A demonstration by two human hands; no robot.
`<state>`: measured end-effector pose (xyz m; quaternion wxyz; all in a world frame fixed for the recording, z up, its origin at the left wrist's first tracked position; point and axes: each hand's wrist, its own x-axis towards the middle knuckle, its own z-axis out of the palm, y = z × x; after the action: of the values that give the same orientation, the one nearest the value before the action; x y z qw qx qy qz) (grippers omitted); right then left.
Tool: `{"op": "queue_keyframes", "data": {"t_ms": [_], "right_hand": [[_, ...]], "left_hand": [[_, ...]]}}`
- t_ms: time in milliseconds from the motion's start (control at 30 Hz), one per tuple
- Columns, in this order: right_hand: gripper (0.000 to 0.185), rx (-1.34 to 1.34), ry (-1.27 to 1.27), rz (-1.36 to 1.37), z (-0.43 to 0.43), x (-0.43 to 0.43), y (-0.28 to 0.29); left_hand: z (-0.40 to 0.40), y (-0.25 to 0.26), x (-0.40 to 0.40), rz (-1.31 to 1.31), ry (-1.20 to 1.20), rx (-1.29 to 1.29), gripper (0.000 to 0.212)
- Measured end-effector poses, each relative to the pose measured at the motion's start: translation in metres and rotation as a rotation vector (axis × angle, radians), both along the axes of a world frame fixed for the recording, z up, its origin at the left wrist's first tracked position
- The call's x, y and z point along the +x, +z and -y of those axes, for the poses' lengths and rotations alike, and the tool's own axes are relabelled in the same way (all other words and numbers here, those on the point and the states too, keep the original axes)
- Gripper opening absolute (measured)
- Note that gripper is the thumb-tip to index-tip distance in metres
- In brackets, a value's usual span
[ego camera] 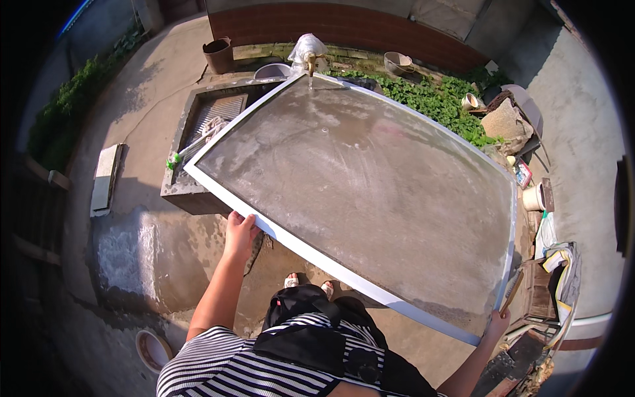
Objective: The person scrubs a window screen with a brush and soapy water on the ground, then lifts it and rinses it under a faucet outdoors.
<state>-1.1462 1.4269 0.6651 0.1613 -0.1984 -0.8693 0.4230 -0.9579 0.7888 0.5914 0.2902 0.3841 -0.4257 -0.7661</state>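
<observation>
A large white-framed window screen (357, 183), wet on its surface, lies slanted before me, its far left part over a concrete wash basin (173, 168). My left hand (241, 233) grips the near edge of the frame, thumb on top. At the near right corner my right hand (497, 325) is at the frame and also holds a brush with a wooden back (514, 293). Water runs from a brass tap (311, 62), wrapped in clear plastic, onto the far corner of the screen. A mop (211, 130) with a green-ended handle rests in the basin.
Behind the basin stand a brown bucket (219, 55) and a round tub (272, 71). Green plants (436, 99) grow beyond the screen. A wooden chair (539, 290) with cloth on it, a white pot (534, 198) and rubble line the right wall. A round bowl (153, 351) sits at lower left.
</observation>
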Motion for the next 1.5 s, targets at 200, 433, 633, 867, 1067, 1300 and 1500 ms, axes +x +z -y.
{"op": "queue_keyframes", "data": {"t_ms": [200,433,633,867,1067,1300,1500], "right_hand": [[0.035,0.02,-0.013,-0.025,-0.028,-0.002,-0.011],[0.039,-0.079,0.083,-0.041,-0.042,-0.044,-0.03],[0.034,-0.153,0.262,-0.137,-0.002,-0.089,-0.034],[0.032,-0.254,0.384,-0.056,0.036,-0.131,-0.025],[0.034,-0.287,0.412,-0.098,0.062,-0.177,-0.035],[0.035,-0.177,0.446,-0.091,0.068,-0.222,-0.038],[0.033,-0.025,0.399,-0.088,0.074,-0.217,-0.021]], "left_hand": [[-0.009,-0.008,-0.005,-0.028,-0.049,-0.008,0.024],[-0.027,-0.005,-0.012,-0.007,0.088,-0.017,0.022],[-0.035,0.005,0.012,-0.003,0.191,-0.027,0.019],[-0.039,0.01,0.021,0.034,0.291,-0.039,0.014],[-0.016,-0.006,0.005,0.049,0.287,-0.058,0.012],[-0.001,-0.024,-0.023,0.084,0.258,-0.017,0.014],[0.003,-0.023,-0.022,0.047,0.247,0.02,0.021]]}}
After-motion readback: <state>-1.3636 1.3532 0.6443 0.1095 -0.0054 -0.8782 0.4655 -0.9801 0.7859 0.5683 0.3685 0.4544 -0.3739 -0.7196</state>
